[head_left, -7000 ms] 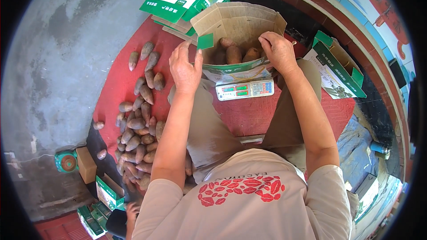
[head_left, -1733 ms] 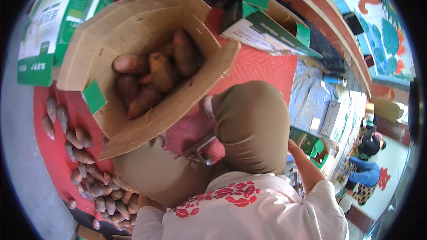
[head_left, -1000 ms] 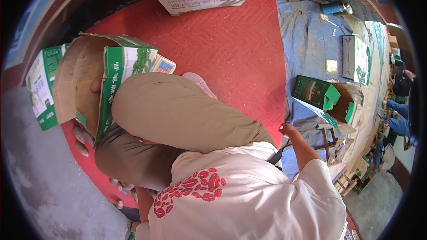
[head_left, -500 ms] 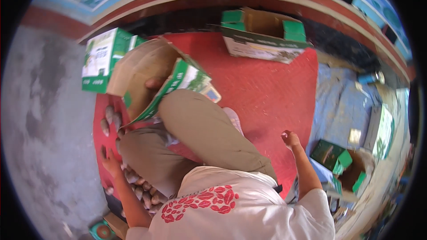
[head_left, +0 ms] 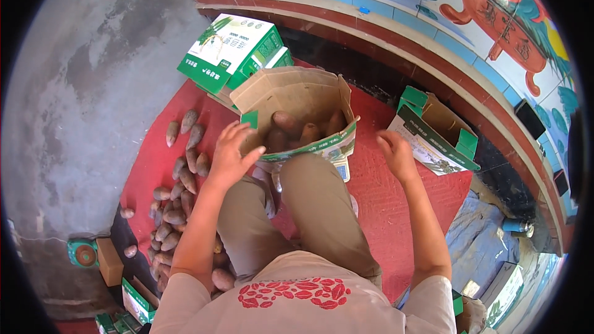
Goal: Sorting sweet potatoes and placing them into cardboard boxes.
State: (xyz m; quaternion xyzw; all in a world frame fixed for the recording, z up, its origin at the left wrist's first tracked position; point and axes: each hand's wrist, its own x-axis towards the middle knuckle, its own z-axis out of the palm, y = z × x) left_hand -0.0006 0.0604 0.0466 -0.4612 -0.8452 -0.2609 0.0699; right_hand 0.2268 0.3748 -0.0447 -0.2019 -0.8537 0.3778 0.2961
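An open cardboard box (head_left: 291,89) with green printed sides stands on a scale (head_left: 342,170) in front of my knees. Several brown sweet potatoes (head_left: 303,131) lie inside it. My left hand (head_left: 230,154) hovers at the box's left front flap, fingers spread, holding nothing. My right hand (head_left: 396,156) is raised to the right of the box over the red mat (head_left: 377,204), loosely curled and empty.
A pile of sweet potatoes (head_left: 173,204) lies on the mat to my left. A closed green-and-white box (head_left: 232,55) sits behind the open one; an opened box (head_left: 436,130) lies to the right. Grey concrete floor (head_left: 80,99) lies left, a painted ledge (head_left: 396,31) behind.
The view swung around and came back to face the box. My left hand rose from the pile on the left to the box's flap; my right hand came forward beside the box.
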